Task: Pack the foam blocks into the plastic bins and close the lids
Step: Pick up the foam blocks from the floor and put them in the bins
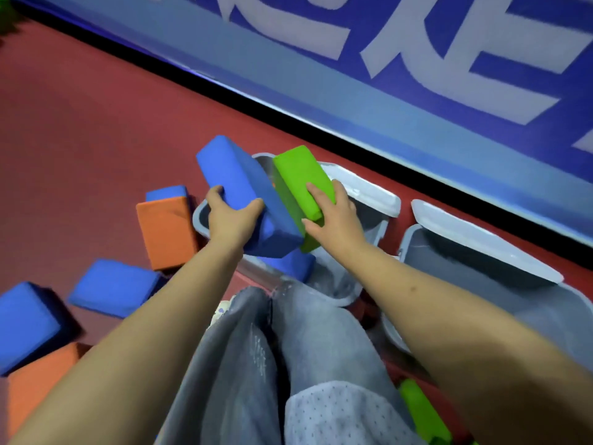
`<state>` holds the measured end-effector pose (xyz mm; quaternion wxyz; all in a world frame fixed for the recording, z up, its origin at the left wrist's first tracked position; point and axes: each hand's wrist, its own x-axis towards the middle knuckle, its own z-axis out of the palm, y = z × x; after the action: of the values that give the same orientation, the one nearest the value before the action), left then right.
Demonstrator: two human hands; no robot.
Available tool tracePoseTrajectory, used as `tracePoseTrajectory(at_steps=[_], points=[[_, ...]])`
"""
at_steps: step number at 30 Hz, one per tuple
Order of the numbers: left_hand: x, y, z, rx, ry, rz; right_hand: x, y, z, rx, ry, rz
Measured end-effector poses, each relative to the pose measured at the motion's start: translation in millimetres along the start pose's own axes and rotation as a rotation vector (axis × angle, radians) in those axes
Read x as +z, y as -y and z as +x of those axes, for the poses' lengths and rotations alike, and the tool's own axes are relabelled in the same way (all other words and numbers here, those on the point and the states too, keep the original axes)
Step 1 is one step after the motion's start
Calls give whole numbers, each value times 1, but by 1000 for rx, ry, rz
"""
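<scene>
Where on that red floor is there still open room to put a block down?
Bare red floor stretches between the blue wall and the loose blocks. It is crowded lower left, around the orange block and blue blocks, and by the grey bins where both hands work.

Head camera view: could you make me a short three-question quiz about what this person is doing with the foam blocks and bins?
1. True or false: the left hand holds the green block.
2. Which is under the two held blocks? A) the left bin B) the right bin C) the bare floor
3. Fill in: the loose block touching the left bin's outer wall is ____.

Key: 1 false, it grips the blue block; the right hand holds the green. 2 A. 3 orange.
</scene>
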<state>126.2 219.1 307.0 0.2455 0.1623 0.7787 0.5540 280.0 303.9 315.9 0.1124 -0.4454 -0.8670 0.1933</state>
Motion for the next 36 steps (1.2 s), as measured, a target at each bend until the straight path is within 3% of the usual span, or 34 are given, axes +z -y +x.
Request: tracePoseTrajectory(at_steps=[4, 9, 15, 21, 26, 32, 36], points=[[33, 7, 3, -35, 58, 3, 7, -27, 11, 53, 131, -3], [31, 30, 25, -60, 250, 26, 26, -11, 26, -42, 325, 5], [-42, 84, 48, -157, 101, -23, 73, 68, 31, -126, 455, 175], [-159, 186, 52, -420, -98, 111, 167, 170, 14, -204, 726, 167], [-235, 289, 22, -775, -113, 173, 273, 229, -27, -164, 986, 95], [-270, 405, -19, -1052, -148, 235, 358, 214, -78, -147, 1250, -80], [-279, 438, -32, -1214, -259, 183, 373, 190, -70, -63, 1272, -151]])
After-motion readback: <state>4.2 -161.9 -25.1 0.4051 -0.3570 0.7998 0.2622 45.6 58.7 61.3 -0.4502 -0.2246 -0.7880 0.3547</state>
